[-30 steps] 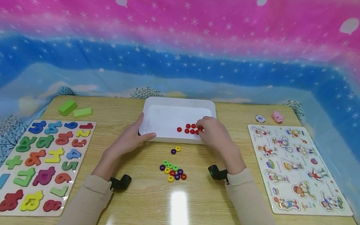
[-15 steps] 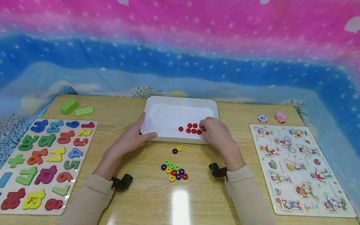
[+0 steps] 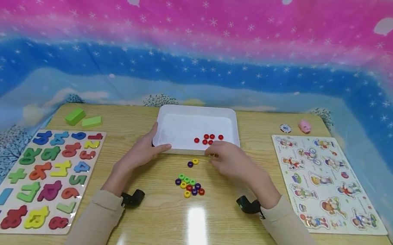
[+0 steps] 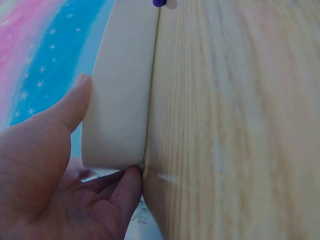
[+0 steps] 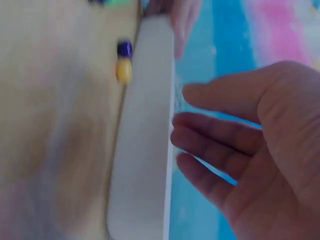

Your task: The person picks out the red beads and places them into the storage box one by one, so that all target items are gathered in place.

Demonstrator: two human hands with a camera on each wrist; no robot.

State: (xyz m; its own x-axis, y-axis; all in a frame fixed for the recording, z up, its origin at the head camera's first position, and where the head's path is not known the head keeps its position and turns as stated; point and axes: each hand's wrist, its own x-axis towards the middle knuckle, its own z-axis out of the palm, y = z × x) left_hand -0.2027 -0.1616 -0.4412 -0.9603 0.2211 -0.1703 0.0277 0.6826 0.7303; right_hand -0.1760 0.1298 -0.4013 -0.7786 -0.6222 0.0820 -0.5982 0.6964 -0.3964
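Note:
A white tray [image 3: 180,122] sits at the far middle of the table. My left hand [image 3: 139,150] grips its near left corner; the left wrist view shows the thumb against the rim and fingertips low at the corner. Several red beads [image 3: 206,136] lie in the tray's right half. Over the near right rim is my right hand [image 3: 233,162], covering part of the tray and perhaps other beads. In the right wrist view its thumb and fingers [image 5: 215,145] are apart, loosely bent, with nothing visible between them. A yellow bead [image 3: 195,161] and a purple bead [image 3: 190,164] lie just before the tray.
Closer on the table is a cluster of green, purple, yellow and red beads [image 3: 189,186]. A number puzzle board [image 3: 92,165] and green blocks [image 3: 75,116] are at left. A picture puzzle board [image 3: 293,209], a poker chip [image 3: 285,128] and a pink pig [image 3: 304,126] are at right.
My right hand has moved from the beads toward the tray's near rim, its forearm swinging right. A red bead formerly under its fingertips now shows in the tray. The left hand keeps its place.

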